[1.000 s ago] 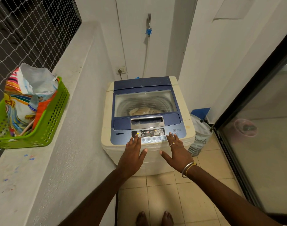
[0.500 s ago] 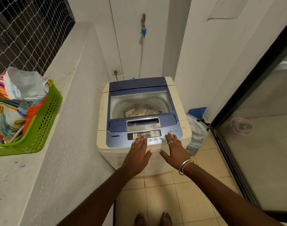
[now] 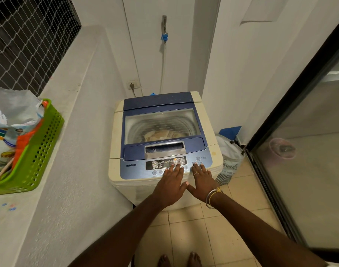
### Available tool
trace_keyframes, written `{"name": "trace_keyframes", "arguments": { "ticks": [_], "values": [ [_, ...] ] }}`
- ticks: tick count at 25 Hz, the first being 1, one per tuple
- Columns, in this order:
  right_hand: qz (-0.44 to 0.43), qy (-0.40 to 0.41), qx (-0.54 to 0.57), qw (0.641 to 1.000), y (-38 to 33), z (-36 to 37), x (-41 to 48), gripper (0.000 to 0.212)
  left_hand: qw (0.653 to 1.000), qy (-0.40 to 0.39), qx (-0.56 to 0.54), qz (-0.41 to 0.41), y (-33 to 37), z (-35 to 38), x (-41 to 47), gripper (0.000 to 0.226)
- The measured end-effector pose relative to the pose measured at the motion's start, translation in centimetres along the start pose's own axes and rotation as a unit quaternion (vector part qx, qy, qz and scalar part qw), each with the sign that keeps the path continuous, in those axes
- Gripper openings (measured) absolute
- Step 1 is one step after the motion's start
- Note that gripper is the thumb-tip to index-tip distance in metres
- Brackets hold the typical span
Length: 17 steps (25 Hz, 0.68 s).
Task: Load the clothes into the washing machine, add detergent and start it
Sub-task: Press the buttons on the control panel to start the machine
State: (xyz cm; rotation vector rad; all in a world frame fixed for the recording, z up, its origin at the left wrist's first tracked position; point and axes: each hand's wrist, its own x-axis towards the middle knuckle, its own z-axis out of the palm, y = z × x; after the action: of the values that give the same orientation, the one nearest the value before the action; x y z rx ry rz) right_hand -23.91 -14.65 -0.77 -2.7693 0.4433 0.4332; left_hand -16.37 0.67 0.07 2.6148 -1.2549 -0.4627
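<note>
Left hand [image 3: 170, 186] and right hand [image 3: 202, 183] flat on the control panel [image 3: 138, 168] of the washing machine [image 3: 116, 132], fingers [image 3: 196, 171] straight, holding nothing; clothes [image 3: 159, 134] under the shut lid [image 3: 134, 149]. Heavy, rigid box; buttons [image 3: 154, 172] likely want a light fingertip press.

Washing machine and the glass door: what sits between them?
A white laundry bag stands on the tiled floor between the washing machine and the glass door, shown in the head view.

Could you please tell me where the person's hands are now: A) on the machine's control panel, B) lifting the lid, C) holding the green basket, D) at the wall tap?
A: the left hand and right hand both rest with straight fingers on the blue control panel of the washing machine.
</note>
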Motion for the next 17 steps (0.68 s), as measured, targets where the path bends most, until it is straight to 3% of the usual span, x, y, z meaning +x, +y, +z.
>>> {"name": "trace_keyframes", "arguments": {
  "ticks": [11,17],
  "values": [
    [-0.017,-0.036,-0.052,0.998,0.5,-0.3,1.8,0.083,0.999,0.025,-0.019,-0.013,0.2,0.6,1.8,0.062],
    [-0.003,-0.024,-0.055,0.998,-0.7,-2.7,2.3,0.062,1.000,0.023,-0.019,-0.005,0.3,0.4,1.7,0.063]
  ]
}}
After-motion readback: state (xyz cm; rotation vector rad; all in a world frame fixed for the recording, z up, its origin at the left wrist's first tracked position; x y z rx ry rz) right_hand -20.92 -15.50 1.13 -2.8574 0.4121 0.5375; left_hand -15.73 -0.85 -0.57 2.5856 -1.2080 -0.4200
